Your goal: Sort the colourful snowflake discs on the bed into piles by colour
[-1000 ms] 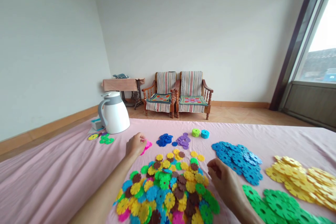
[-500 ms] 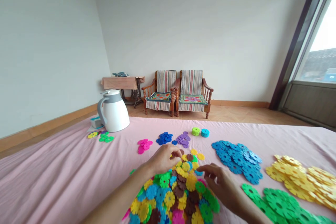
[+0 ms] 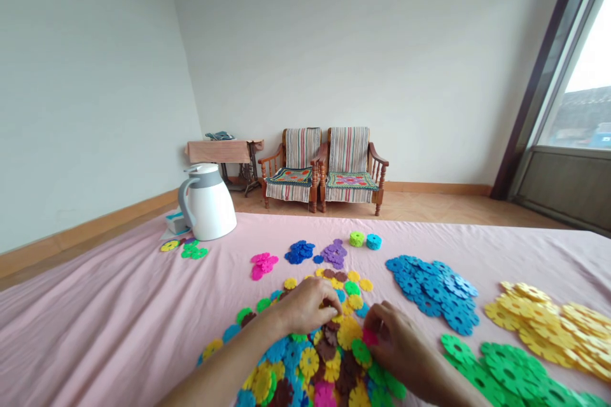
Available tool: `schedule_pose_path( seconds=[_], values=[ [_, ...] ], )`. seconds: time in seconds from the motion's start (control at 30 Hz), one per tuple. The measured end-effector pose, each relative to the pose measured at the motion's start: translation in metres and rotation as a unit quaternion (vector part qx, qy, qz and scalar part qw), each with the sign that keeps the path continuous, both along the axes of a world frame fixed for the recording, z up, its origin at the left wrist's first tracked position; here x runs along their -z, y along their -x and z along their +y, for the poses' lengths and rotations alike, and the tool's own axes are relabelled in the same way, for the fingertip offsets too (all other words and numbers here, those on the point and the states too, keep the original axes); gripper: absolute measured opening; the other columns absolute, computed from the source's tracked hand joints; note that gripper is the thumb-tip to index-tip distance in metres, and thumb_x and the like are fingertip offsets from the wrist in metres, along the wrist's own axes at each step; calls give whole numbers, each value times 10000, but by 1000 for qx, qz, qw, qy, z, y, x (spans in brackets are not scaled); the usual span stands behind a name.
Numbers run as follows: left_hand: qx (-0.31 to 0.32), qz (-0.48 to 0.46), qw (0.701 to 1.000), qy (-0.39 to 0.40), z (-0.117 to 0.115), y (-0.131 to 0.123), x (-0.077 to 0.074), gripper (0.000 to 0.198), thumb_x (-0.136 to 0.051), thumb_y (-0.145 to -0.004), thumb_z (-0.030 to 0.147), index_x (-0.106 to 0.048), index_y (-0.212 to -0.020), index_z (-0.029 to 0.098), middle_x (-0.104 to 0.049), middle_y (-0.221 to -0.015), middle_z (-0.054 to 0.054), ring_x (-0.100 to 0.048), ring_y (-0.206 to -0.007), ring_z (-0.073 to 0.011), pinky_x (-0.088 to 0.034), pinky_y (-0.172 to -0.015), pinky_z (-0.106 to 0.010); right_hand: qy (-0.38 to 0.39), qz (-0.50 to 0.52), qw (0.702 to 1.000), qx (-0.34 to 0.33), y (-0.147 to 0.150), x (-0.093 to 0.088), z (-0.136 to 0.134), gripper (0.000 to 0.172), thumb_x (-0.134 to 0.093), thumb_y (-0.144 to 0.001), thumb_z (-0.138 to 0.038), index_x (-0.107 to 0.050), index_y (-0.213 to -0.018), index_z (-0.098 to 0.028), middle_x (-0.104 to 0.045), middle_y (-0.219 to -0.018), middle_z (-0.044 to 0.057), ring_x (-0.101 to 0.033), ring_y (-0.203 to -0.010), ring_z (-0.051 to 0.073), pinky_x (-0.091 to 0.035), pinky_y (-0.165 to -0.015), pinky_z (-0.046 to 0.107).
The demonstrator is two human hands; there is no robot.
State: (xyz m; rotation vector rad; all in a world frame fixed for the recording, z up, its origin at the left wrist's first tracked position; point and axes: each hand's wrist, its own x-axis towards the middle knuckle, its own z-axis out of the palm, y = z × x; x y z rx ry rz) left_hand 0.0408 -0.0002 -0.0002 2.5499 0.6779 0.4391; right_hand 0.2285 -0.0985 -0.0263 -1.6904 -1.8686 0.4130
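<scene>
A mixed pile of plastic snowflake discs [image 3: 309,362] in yellow, blue, brown, green and pink lies on the pink cloth in front of me. Over its upper middle is my left hand [image 3: 310,305], fingers curled down onto the discs; whatever is at its fingertips is hidden. At the pile's right side my right hand [image 3: 398,334] has thumb and fingers closed on a pink snowflake disc [image 3: 370,336]. Beyond the hands lie small groups of pink discs [image 3: 263,264], dark blue discs [image 3: 300,252] and purple discs [image 3: 335,254].
Larger heaps of blue discs [image 3: 434,289], yellow discs [image 3: 534,315] and green discs [image 3: 510,369] spread to the right. Lime [image 3: 356,239] and light-blue disc stacks [image 3: 373,241] stand farther back. A white jug [image 3: 212,206] stands at the back left, near green discs [image 3: 194,250].
My left hand has moved nearer and slightly right, uncovering discs at the pile's far edge. My right hand has come down, its fingers closing on the pink disc.
</scene>
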Motion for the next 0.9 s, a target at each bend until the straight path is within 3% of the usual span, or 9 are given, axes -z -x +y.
schedule_pose_path(
  seconds=[0.17, 0.33, 0.6, 0.73, 0.9],
  values=[
    [-21, -25, 999, 23, -10, -4, -6, 193, -579, -716, 100, -725, -823, 168, -712, -832, -33, -632, -801, -159, -432, -740, -210, 37, 73, 997, -6, 2, -2, 2, 76, -455, -677, -127, -498, -676, -190, -502, -577, -40, -456, -542, 103, -304, -490, 203],
    [-59, -65, 994, 71, -24, -13, -12, 117, -593, -744, 173, -701, -782, 151, -693, -759, -24, -620, -711, -144, -430, -647, -198, -6, 145, 989, -27, 8, 3, 5, 61, -454, -699, -146, -486, -692, -197, -506, -623, -39, -459, -576, 101, -358, -533, 198],
    [-103, -95, 983, 123, -6, -2, -18, 120, -587, -727, 170, -688, -713, 107, -669, -675, -41, -600, -644, -152, -434, -587, -205, -55, 177, 982, -20, 9, -2, 4, 66, -454, -740, -183, -468, -678, -200, -482, -611, -38, -452, -570, 107, -364, -519, 204],
    [-74, -92, 980, 159, -13, -4, -15, 124, -632, -710, 196, -706, -771, 118, -692, -731, -44, -614, -681, -157, -441, -599, -202, -44, 196, 979, -16, 12, -1, 4, 67, -461, -761, -210, -478, -698, -197, -513, -637, -27, -477, -587, 114, -383, -534, 214],
    [-58, -99, 984, 135, -26, -13, -12, 92, -631, -704, 170, -703, -740, 127, -684, -696, -26, -605, -654, -140, -426, -587, -189, -49, 218, 974, -27, 15, 3, 5, 69, -482, -756, -221, -483, -691, -199, -524, -646, -22, -498, -604, 119, -402, -546, 217]
  ],
)
